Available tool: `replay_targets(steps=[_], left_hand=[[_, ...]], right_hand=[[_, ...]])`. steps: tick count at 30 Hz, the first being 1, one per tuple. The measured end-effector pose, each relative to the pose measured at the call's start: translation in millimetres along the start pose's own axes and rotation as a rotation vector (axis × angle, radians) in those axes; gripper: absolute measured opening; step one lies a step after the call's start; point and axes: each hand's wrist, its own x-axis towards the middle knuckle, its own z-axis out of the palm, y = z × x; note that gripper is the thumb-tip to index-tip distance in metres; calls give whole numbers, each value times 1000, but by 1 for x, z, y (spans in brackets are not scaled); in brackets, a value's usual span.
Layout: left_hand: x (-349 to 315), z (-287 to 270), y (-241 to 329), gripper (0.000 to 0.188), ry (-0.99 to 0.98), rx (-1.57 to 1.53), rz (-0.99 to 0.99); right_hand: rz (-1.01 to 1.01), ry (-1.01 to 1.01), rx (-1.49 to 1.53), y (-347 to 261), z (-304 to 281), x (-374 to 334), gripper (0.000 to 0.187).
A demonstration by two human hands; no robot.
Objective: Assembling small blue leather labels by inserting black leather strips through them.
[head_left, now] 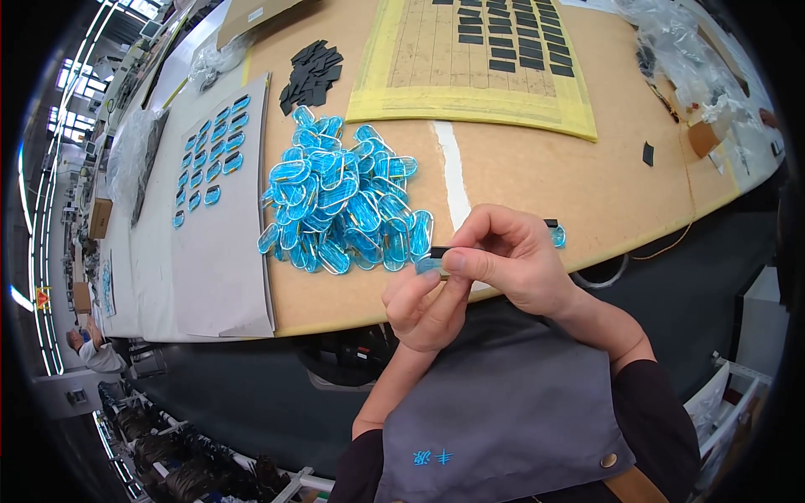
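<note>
Above the table's near edge, my left hand [426, 308] pinches a small blue oval piece [428, 266] between its fingertips. My right hand [527, 261] grips a black strip [438, 251] that lies along the top of this piece, thumb and forefinger closed on it. The right fingers hide part of the strip. Just past the right knuckles shows another blue oval piece [558, 237] with a black strip at its edge, partly covered by the hand. Left of both hands is a heap of blue ovals [340, 197] with pale, shiny rims.
A grey board [222, 277] at left carries rows of blue ovals with black strips. Loose black strips [312, 74] are piled behind the heap. A yellow-edged board [470, 113] holds more strips in rows. Clear plastic bags [679, 50] lie far right. One strip [648, 153] lies alone.
</note>
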Motion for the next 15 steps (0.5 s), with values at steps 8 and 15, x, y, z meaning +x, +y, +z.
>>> replay_targets(steps=[8,15], left_hand=[[10,-7,1,39,-83,41,111],[19,-30,-16,34,-252,-74,221]], right_hand=[[-24,20,58,5,-9,1,8],[162,-223,-215,-17,-32,10,16]])
